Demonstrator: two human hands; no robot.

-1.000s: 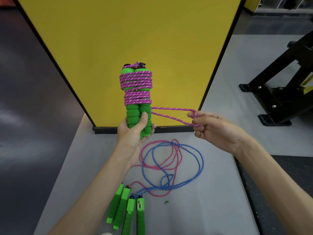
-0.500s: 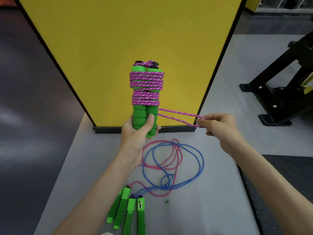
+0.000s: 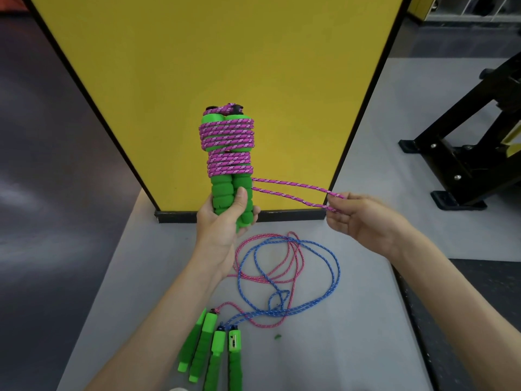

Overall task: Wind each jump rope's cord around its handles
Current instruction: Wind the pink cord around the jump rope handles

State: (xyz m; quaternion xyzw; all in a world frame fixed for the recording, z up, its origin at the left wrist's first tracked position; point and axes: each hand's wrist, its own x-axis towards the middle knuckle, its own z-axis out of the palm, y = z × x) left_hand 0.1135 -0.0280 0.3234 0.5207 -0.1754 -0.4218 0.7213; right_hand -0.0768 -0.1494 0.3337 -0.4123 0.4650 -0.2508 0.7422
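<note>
Pulling purple cord (image 3: pixel 229 162) farther from handles (image 3: pixel 224 193)

No legible text or labels.

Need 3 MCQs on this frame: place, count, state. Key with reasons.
1. Where do the loose pink cord and blue cord lie?
A. On the grey table
B. Around a wrist
C. In a box

2. How many green handles lie on the table?
A. Two
B. Four
C. Six

3. The purple cord is:
A. fully unwound
B. partly wound, one loop free
C. fully wound and tucked

Key: 1 A, both lie tangled on the table. 2 B, four lie side by side. 3 B, coils cover the top of the held handles in the left hand; the right hand pinches the free loop.
</note>
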